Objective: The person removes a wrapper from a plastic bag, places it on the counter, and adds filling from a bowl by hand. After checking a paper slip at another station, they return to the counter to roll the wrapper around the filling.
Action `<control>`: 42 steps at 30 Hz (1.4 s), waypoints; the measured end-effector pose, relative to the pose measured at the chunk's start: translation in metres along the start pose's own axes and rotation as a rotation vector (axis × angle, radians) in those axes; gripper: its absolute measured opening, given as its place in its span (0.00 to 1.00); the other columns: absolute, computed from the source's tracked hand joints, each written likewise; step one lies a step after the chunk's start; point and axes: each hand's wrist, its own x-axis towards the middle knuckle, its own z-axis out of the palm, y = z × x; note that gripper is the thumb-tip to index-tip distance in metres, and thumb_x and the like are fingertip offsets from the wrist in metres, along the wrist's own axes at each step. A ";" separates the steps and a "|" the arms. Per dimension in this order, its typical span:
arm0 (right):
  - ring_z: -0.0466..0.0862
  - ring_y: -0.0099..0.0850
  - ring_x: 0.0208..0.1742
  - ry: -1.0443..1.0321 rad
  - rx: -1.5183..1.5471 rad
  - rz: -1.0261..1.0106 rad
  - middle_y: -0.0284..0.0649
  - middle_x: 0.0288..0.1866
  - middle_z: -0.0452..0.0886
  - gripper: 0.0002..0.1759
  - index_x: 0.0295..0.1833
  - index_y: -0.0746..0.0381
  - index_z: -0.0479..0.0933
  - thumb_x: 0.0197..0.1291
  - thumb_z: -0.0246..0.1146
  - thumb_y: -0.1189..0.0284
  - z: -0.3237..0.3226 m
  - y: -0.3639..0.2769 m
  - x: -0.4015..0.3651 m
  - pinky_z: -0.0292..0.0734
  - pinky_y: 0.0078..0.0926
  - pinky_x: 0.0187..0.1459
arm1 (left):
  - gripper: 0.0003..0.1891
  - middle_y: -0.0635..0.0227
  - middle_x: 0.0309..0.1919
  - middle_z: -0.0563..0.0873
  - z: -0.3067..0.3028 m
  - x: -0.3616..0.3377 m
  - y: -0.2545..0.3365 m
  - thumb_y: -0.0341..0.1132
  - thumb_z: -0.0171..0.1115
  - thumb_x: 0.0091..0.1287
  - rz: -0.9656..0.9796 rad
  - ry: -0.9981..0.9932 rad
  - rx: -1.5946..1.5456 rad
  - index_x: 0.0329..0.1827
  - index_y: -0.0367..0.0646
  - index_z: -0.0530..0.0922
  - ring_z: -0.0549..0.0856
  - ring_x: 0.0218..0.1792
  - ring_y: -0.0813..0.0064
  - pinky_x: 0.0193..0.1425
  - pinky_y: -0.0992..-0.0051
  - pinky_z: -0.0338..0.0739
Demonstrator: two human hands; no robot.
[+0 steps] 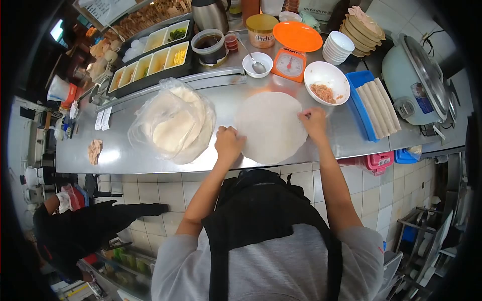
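A thin, round spring roll wrapper (271,128) lies flat on the steel counter in front of me. My left hand (230,145) is closed at its left edge, fingers curled over the rim. At the upper right edge my right hand (314,124) pinches with thumb and fingers; a small reddish spot shows at the fingertips, too small to name. Left of my left hand is a stack of more wrappers (175,125), partly covered by clear plastic. A white bowl (316,72) with pinkish minced filling (326,93) stands just beyond my right hand.
Finished-looking rolls (377,108) lie in a blue tray (357,80) at right, beside a large rice cooker (414,85). An orange scale (289,64), small bowl with spoon (257,65) and topping containers (150,60) line the back. Another person (85,231) is at lower left.
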 end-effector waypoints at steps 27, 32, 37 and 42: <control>0.69 0.42 0.62 -0.017 0.513 0.000 0.52 0.59 0.71 0.33 0.65 0.56 0.67 0.50 0.64 0.79 0.002 0.007 -0.036 0.62 0.33 0.64 | 0.28 0.59 0.51 0.71 0.022 0.040 -0.020 0.27 0.66 0.47 0.085 -0.130 -0.581 0.57 0.38 0.74 0.77 0.34 0.74 0.40 0.77 0.76; 0.73 0.45 0.55 0.041 0.450 0.038 0.51 0.52 0.73 0.30 0.62 0.59 0.70 0.49 0.63 0.81 -0.004 0.013 -0.038 0.65 0.36 0.61 | 0.26 0.57 0.53 0.71 0.018 0.042 -0.035 0.27 0.64 0.46 0.122 -0.189 -0.516 0.53 0.35 0.76 0.77 0.35 0.73 0.40 0.76 0.73; 0.77 0.43 0.50 0.340 0.148 -0.127 0.51 0.46 0.76 0.24 0.59 0.60 0.73 0.54 0.64 0.69 -0.076 0.011 0.030 0.72 0.33 0.54 | 0.27 0.47 0.59 0.69 0.020 0.042 -0.037 0.27 0.62 0.47 0.206 -0.060 -0.260 0.55 0.35 0.75 0.78 0.46 0.55 0.50 0.67 0.74; 0.76 0.51 0.53 -0.207 -0.273 -0.142 0.56 0.55 0.74 0.27 0.60 0.62 0.72 0.63 0.52 0.54 -0.076 0.046 0.114 0.70 0.41 0.56 | 0.28 0.49 0.51 0.73 0.041 0.054 0.054 0.39 0.62 0.61 0.310 -0.205 -0.593 0.62 0.37 0.67 0.81 0.43 0.60 0.45 0.68 0.78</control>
